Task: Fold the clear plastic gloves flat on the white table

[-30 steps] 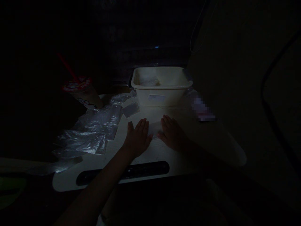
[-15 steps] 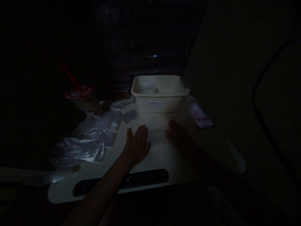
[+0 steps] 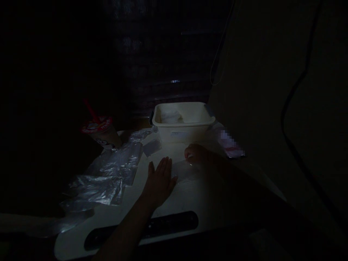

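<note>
My left hand (image 3: 159,183) lies flat on the white table, its fingers stretched out and touching the left edge of a thin, clear plastic bag (image 3: 181,171). My right hand (image 3: 196,154) is closed at the bag's far right side, fingertips curled in a pinch on its edge, where a small bright glint shows. Behind the hands stands a cream plastic bin (image 3: 182,127) with some pale, crumpled plastic (image 3: 171,116) inside. Clear plastic packaging (image 3: 100,190) is spread out left of my left hand. The light is very dim.
A drink cup (image 3: 104,136) with a red lid and straw stands at the back left. A small grey flat piece (image 3: 152,147) lies before the bin. On the right is a blurred-out flat item (image 3: 231,145). The table (image 3: 130,221) has a dark slot near its front edge.
My right hand has gone from loosely spread fingers to a closed pinch, shifting slightly left. My left hand stays flat in place. The whole view has tilted up a little.
</note>
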The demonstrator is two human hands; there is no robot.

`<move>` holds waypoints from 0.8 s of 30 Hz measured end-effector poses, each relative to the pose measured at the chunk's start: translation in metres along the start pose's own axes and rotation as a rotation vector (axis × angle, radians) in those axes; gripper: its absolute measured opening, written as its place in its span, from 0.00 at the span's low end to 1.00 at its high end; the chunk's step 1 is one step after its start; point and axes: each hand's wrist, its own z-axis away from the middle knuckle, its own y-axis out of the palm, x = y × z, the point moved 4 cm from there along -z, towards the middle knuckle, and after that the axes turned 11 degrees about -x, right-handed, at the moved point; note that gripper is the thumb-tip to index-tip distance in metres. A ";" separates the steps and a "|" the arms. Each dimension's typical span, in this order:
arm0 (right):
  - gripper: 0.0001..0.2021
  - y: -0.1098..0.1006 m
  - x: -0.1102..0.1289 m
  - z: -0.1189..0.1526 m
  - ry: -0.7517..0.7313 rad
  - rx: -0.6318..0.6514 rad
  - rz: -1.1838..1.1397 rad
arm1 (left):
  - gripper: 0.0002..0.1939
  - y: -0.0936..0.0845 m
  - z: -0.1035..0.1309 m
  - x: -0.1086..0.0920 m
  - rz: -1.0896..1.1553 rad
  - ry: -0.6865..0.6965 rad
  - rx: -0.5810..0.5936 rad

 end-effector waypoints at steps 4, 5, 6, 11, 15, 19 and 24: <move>0.05 -0.006 0.004 -0.003 -0.025 0.096 -0.014 | 0.26 0.000 -0.001 0.004 0.125 -0.034 -0.029; 0.05 -0.008 0.004 -0.003 -0.028 0.108 -0.026 | 0.27 0.000 -0.002 0.006 0.185 -0.059 -0.046; 0.05 -0.010 0.004 -0.004 -0.031 0.120 -0.050 | 0.27 0.000 -0.004 0.009 0.268 -0.094 -0.062; 0.04 -0.018 0.018 -0.013 -0.098 0.230 -0.347 | 0.21 0.004 -0.013 0.029 0.986 -0.405 -0.075; 0.04 -0.020 0.037 -0.022 -0.071 0.306 -0.655 | 0.15 0.010 -0.014 0.037 1.364 -0.596 0.063; 0.08 -0.014 0.037 -0.028 0.135 0.141 -0.965 | 0.13 0.016 -0.010 0.041 1.413 -0.745 0.114; 0.11 0.020 0.018 -0.012 0.677 -0.052 -1.403 | 0.13 0.014 -0.010 0.046 1.438 -0.857 -0.145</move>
